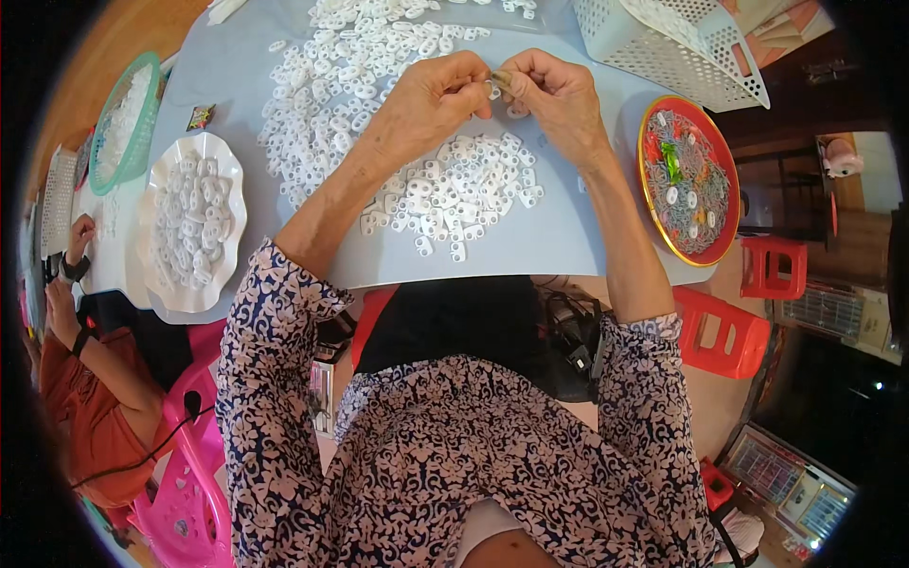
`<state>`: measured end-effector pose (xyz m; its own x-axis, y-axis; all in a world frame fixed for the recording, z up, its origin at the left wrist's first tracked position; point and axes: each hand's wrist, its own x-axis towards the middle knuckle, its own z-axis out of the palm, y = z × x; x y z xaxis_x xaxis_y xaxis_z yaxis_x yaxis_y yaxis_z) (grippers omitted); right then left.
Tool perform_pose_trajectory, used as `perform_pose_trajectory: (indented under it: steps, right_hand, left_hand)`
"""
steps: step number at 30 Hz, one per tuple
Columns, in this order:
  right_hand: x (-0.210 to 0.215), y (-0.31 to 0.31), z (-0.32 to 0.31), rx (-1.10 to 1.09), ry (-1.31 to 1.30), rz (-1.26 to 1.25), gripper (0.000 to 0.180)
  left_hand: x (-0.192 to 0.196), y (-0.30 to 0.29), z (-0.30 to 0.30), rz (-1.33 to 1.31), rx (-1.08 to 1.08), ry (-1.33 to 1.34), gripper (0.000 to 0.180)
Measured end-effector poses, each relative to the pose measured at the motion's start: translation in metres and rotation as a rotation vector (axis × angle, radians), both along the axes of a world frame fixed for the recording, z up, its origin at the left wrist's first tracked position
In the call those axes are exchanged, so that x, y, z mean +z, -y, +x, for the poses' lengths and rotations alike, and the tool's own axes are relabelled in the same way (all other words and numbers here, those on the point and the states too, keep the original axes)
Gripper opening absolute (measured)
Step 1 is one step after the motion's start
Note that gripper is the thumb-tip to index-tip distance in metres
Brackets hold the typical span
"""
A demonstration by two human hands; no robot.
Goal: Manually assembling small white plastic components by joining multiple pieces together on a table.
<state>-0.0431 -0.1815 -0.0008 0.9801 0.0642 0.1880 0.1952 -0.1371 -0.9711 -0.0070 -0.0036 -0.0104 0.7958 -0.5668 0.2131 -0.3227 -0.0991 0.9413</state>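
My left hand [442, 90] and my right hand [559, 99] meet above the far part of the table, both closed in a pinch with fingertips nearly touching. A bit of white shows between them, but the fingers hide most of what they hold. Below my hands lies a heap of small white plastic pieces with holes [454, 194]. A larger heap of white oval plastic pieces [317, 123] spreads to the left and far side. At the right, a red bowl with a gold rim [725, 180] holds thin grey metal parts, several white pieces and bright wrappers.
A white scalloped dish [156, 270] of white pieces stands at the left, beyond it a green basket [102, 170]. A white perforated basket [663, 71] sits far right. Red stools [724, 331] are at the right; another person's arm [123, 379] is at the left.
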Motion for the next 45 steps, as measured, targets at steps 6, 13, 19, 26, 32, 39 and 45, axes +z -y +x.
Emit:
perform_pose_trajectory:
  steps: [6, 13, 19, 26, 32, 39, 45]
  right_hand:
    - [0.001, -0.005, -0.002, -0.030, 0.035, -0.021, 0.016]
    - [0.006, -0.008, -0.003, -0.034, 0.075, 0.002, 0.013]
    - [0.004, -0.002, -0.002, -0.013, 0.030, -0.046, 0.012]
    - [0.003, -0.008, -0.003, -0.106, 0.118, -0.124, 0.017]
    - [0.001, -0.010, -0.002, -0.141, 0.114, -0.048, 0.018]
    - [0.003, -0.008, -0.002, -0.096, 0.118, -0.100, 0.017]
    - [0.001, -0.012, -0.003, -0.139, 0.105, -0.041, 0.016]
  left_hand:
    - [-0.001, 0.005, -0.007, -0.089, 0.074, 0.018, 0.012]
    - [-0.001, 0.003, -0.001, -0.187, -0.003, -0.114, 0.011]
    - [-0.001, 0.003, -0.002, -0.155, 0.000, -0.147, 0.008]
    - [0.001, 0.007, -0.008, -0.153, 0.038, -0.078, 0.006]
    - [0.002, 0.008, -0.006, -0.226, 0.064, -0.127, 0.007]
    - [0.001, 0.004, -0.004, -0.160, 0.041, -0.144, 0.009]
    - [0.006, 0.006, -0.009, -0.178, 0.065, -0.149, 0.010]
